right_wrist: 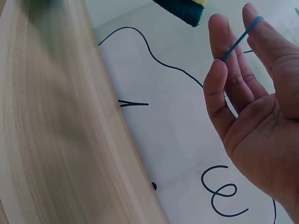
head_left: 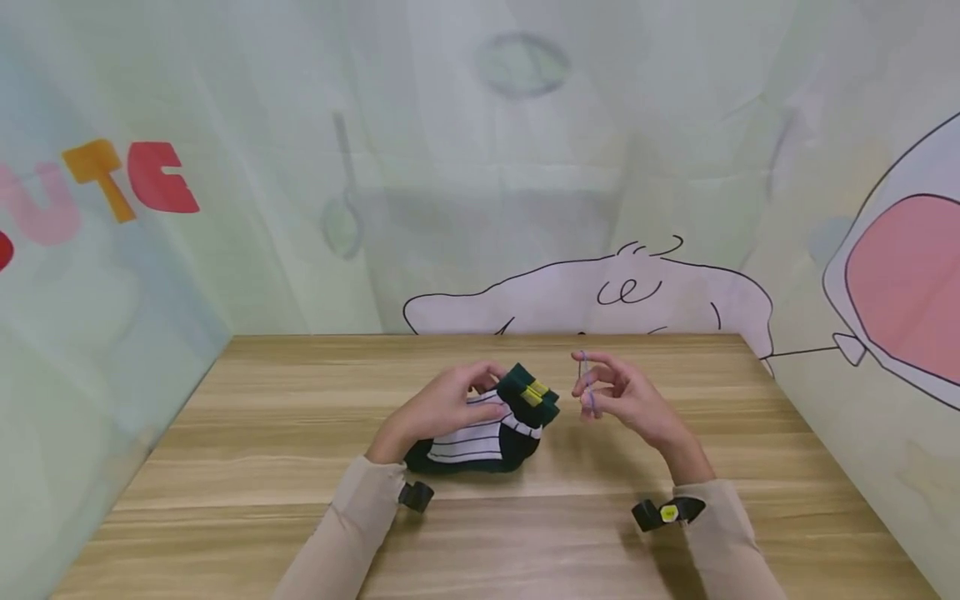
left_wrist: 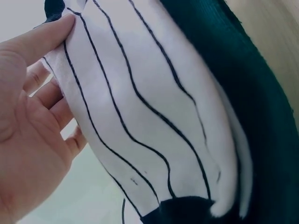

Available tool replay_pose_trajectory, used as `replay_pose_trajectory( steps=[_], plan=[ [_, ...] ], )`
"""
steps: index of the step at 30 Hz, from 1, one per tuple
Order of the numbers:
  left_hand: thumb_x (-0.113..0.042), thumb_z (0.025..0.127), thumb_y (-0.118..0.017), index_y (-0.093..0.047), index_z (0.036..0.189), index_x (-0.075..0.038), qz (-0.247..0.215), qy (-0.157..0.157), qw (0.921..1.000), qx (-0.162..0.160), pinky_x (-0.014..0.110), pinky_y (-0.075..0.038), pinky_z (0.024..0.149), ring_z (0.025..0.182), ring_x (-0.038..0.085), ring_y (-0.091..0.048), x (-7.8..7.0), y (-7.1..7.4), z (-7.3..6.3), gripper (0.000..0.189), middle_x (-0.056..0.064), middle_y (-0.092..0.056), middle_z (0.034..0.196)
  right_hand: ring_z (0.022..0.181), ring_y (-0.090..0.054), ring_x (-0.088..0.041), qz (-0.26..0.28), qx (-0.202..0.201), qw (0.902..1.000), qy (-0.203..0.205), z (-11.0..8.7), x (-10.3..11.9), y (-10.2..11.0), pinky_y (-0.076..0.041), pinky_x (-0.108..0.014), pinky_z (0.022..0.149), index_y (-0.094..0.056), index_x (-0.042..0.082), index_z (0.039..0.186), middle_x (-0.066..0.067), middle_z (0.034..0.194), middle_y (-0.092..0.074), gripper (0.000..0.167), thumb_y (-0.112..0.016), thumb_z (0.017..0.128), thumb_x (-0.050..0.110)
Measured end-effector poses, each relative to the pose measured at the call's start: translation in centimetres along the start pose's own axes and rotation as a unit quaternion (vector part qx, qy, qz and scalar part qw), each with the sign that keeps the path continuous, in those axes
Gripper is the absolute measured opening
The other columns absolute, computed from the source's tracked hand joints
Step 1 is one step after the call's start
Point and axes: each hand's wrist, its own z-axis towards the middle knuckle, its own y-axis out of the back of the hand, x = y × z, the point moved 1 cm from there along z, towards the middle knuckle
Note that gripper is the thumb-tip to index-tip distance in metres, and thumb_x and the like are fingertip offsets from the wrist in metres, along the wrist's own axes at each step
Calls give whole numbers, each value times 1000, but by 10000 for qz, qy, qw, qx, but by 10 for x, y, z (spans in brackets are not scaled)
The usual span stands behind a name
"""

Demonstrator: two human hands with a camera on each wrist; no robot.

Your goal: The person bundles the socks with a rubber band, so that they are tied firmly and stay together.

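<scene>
Looks to me like getting a band ready for the folded striped socks point(head_left: 465, 443), which sit in the lower middle of the head view on the wood-grain surface point(head_left: 262, 417). Left hand point(head_left: 438, 406) has thumb and fingers pinching them; right hand's point(head_left: 628, 396) thumb and index are spread apart, stretching a thin blue elastic band point(right_wrist: 240, 40). Next probably calls for working that loop over the bundle. Fabric's soft, white with dark pinstripes, cuffs point(head_left: 517, 385) dark green.

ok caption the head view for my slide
Left hand grips black-striped white fabric socks with dark green cuffs; right hand stretches a thin bluish elastic band above a wood-grain table.
</scene>
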Motion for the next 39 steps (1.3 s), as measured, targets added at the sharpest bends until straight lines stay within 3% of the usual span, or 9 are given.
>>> replay_pose_trajectory(
  steps=[3, 8, 11, 19, 27, 32, 39],
  plan=[
    [-23, 92, -74, -60, 123, -17, 13, -44, 10000, -71, 44, -46, 91, 99, 13, -62, -1, 1, 0, 34, -3, -69, 106, 84, -70, -20, 50, -36, 10000, -6, 1, -1, -2, -54, -27, 70, -47, 18, 143, -15, 111, -59, 59, -65, 93, -7],
    [-22, 92, -74, -60, 123, -15, -50, -272, 9995, -167, 42, -47, 87, 97, 13, -63, 1, 1, 0, 34, 0, -69, 108, 102, -67, -28, -97, 131, 9999, -11, 3, -5, -8, -55, -39, 85, -36, 18, 149, -30, 127, -45, 70, -69, 91, -3],
    [-21, 92, -74, -60, 123, -14, -112, -389, 9990, -210, 41, -47, 85, 96, 13, -64, 2, 1, 1, 34, 2, -69, 109, 109, -64, -31, -243, 280, 9993, -45, 3, -6, -12, -54, -41, 89, -29, 16, 152, -32, 134, -41, 77, -73, 90, 2],
    [-19, 91, -75, -60, 124, -13, -168, -497, 9979, -382, 42, -47, 85, 99, 13, -65, 1, -1, 2, 36, 0, -70, 110, 107, -57, -43, -483, 611, 9964, -321, 4, -7, -26, -52, -38, 89, -11, 16, 155, -30, 144, -31, 99, -82, 85, 18],
    [-14, 90, -76, -61, 122, -10, -240, -737, 9957, -502, 40, -48, 86, 93, 11, -66, 2, -3, 4, 36, -2, -71, 105, 107, -61, -41, -477, 776, 9956, -220, 7, -6, -42, -48, -61, 90, -4, 21, 153, -33, 148, -23, 110, -86, 80, 19],
    [-15, 90, -76, -61, 122, -12, -233, -684, 9956, -590, 38, -48, 84, 92, 11, -65, 0, -5, 6, 35, -3, -72, 103, 105, -63, -39, -767, 771, 9941, -45, 8, -7, -48, -53, -51, 87, -6, 18, 153, -32, 143, -30, 110, -87, 79, 18],
    [-13, 90, -76, -61, 120, -10, -313, -625, 9955, -645, 43, -50, 82, 90, 13, -65, -2, -9, 6, 34, 0, -72, 99, 114, -57, -34, -1135, 682, 9912, 38, 8, -6, -55, -51, -42, 93, -8, 18, 154, -26, 138, -46, 111, -88, 78, 22]
  ],
)
